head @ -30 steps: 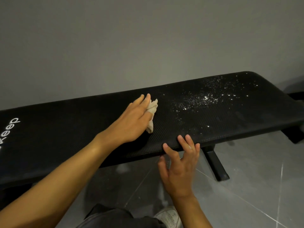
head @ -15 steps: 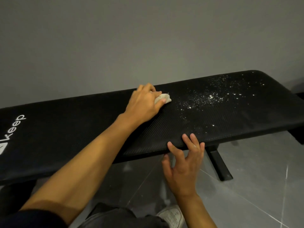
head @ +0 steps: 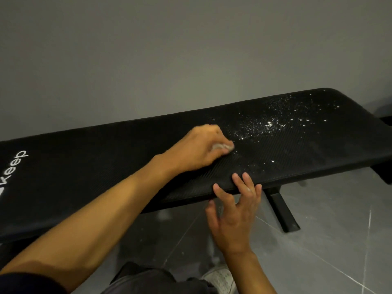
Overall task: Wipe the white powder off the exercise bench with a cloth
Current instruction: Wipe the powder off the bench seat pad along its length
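Cloth point(head: 226, 147) sits balled up in the left hand point(head: 197, 149), whose grip is clenched round it so that only a pale corner shows past the fingers. A second ago that hand lay flatter, with the cloth poking out in front of the fingers and a stretch of bare black pad between it and the mess. Since then it has curled over the cloth and slid to the right, and now the cloth touches the near fringe of the white powder point(head: 268, 125). The hand is smeared with motion, so I'd say the stroke is live.

The powder itself looks much as it did: a dense spatter on the right half of the tabletop point(head: 95, 177), thinner specks trailing off toward the far right end, and a few strays close to the front edge. So the real wiping is only starting, with nearly everything left to clear.

The right hand point(head: 235, 213) has hardly budged. Its grip is released, fingers spread and resting on the tabletop's front lip with the thumb below it, seemingly steadying. Beyond them are the bench leg point(head: 282, 211), grey floor tiles point(head: 339, 240), a white shoe point(head: 220, 279) and a plain grey wall point(head: 191, 49).
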Demonstrator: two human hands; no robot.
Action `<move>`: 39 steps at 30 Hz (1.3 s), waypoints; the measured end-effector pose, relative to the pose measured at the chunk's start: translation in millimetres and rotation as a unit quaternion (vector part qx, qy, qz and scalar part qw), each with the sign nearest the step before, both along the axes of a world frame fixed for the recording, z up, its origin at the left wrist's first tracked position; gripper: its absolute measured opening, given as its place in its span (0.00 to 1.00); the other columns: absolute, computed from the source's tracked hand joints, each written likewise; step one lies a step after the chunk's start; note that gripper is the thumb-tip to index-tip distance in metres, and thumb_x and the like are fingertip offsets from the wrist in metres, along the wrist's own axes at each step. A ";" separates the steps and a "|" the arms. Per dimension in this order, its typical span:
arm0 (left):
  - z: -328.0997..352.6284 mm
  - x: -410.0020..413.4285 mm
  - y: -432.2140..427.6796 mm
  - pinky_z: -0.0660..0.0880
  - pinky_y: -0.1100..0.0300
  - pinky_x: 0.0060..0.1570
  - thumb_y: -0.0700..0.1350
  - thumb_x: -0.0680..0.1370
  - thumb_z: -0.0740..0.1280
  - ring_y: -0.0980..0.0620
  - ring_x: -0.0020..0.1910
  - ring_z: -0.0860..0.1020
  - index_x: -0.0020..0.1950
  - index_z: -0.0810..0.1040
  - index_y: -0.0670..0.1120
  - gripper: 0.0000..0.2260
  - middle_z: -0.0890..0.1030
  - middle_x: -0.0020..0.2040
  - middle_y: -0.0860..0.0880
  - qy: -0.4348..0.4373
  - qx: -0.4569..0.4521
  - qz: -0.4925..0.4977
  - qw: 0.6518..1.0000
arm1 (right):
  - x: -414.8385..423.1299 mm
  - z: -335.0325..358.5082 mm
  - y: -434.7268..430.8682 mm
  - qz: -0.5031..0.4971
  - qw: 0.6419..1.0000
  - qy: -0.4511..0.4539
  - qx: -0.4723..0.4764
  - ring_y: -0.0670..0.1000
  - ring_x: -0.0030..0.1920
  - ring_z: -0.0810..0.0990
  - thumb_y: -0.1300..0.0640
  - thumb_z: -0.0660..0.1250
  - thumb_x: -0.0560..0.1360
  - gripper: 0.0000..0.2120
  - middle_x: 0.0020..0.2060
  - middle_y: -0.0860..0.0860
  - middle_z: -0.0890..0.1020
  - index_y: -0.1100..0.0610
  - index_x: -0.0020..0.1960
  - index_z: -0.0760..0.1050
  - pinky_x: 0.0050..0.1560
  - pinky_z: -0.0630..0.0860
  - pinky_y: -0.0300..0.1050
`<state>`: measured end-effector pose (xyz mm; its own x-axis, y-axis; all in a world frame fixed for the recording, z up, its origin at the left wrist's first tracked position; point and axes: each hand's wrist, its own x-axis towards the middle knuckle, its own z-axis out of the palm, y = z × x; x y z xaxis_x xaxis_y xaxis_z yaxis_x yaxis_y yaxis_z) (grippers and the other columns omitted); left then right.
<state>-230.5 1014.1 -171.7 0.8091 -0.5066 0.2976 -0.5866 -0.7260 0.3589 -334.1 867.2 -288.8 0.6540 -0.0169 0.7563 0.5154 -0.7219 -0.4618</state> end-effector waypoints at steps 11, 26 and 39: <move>-5.2 20.1 -3.6 0.75 0.54 0.61 0.46 0.80 0.70 0.58 0.54 0.76 0.61 0.84 0.50 0.10 0.81 0.56 0.51 -0.036 -0.012 0.080 0.996 | -0.2 1.2 0.3 -0.001 1.000 0.005 0.004 0.61 0.74 0.64 0.54 0.68 0.71 0.17 0.66 0.56 0.69 0.48 0.60 0.72 0.78 0.50 0.61; 1.7 8.4 -2.9 0.74 0.63 0.58 0.46 0.82 0.67 0.59 0.54 0.77 0.62 0.83 0.52 0.10 0.81 0.56 0.54 -0.007 0.005 0.000 1.000 | 1.3 -1.1 1.4 -0.005 1.000 0.003 0.003 0.61 0.74 0.64 0.53 0.68 0.71 0.18 0.67 0.56 0.69 0.47 0.60 0.72 0.78 0.50 0.61; 0.0 36.2 8.6 0.70 0.59 0.62 0.43 0.81 0.67 0.54 0.58 0.74 0.63 0.83 0.49 0.12 0.80 0.60 0.51 -0.040 0.041 0.071 0.996 | 3.0 -1.6 1.9 -0.002 1.000 -0.004 0.005 0.61 0.73 0.66 0.53 0.67 0.70 0.19 0.66 0.56 0.70 0.47 0.60 0.72 0.78 0.51 0.61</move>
<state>-194.3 1022.7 -171.6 0.8498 -0.4141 0.3261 -0.5003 -0.8284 0.2519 -331.1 869.1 -290.4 0.6484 -0.0265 0.7609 0.5165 -0.7189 -0.4651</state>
